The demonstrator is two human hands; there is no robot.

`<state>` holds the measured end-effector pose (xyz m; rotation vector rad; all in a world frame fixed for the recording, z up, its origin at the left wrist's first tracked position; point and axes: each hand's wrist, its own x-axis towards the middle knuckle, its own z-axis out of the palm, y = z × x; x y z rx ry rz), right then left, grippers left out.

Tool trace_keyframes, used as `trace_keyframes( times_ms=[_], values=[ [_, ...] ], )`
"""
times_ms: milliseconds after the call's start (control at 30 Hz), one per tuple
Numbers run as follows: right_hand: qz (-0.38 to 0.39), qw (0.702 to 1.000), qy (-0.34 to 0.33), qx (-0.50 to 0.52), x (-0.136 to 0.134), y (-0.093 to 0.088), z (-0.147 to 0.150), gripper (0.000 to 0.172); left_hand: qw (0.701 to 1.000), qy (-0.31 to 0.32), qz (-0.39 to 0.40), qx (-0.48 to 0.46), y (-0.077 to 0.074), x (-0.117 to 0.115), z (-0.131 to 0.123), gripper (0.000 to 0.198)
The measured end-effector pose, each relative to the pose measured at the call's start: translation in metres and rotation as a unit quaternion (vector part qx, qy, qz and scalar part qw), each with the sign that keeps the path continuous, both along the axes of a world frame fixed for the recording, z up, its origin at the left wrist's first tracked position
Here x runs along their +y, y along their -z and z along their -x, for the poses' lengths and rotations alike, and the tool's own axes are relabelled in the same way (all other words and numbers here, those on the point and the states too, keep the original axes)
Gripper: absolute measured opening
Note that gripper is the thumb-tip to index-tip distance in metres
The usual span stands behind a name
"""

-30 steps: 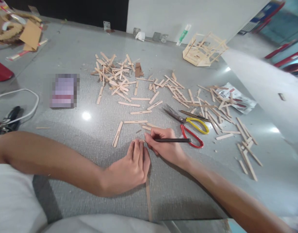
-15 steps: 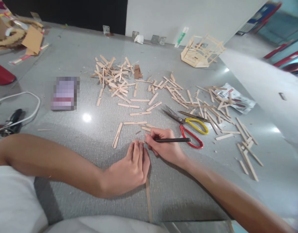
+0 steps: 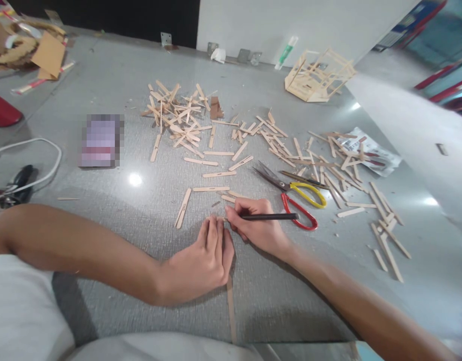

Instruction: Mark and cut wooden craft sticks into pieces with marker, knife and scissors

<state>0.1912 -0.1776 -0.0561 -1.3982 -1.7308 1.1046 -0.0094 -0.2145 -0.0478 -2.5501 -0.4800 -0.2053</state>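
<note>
My right hand (image 3: pixel 255 225) grips a dark pen-like tool (image 3: pixel 270 217), its tip end hidden by the fingers. Close on its left, my left hand (image 3: pixel 206 255) presses its fingers together on a small wooden stick (image 3: pixel 212 218) against the table; most of the stick is covered. Just above the hands lie a flat stick (image 3: pixel 211 189) and a slanted stick with a dark slot mark (image 3: pixel 183 208). Scissors (image 3: pixel 281 186) with one yellow and one red handle rest to the right, blades apart. A long thin strip (image 3: pixel 231 311) runs from under my left hand toward the table's front edge.
The grey table (image 3: pixel 114 240) holds a heap of wooden sticks (image 3: pixel 178 110) and more scattered to the right. A wooden frame model (image 3: pixel 308 90) stands at the back, near a green-labelled tube (image 3: pixel 286 51). A plastic packet (image 3: pixel 381 155) lies right, a white cable (image 3: pixel 60 150) left.
The view has shifted slightly. Both hands keep nearly the same place and hold.
</note>
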Motion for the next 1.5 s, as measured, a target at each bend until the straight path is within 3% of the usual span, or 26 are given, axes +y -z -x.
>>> trace_keyframes(
  times_ms=[1500],
  values=[
    [0.006, 1.000, -0.008, 0.004, 0.0010, -0.0048, -0.0004, 0.046, 1.000, 0.002, -0.002, 0.008, 0.0007, 0.0010, 0.0007, 0.042]
  ],
)
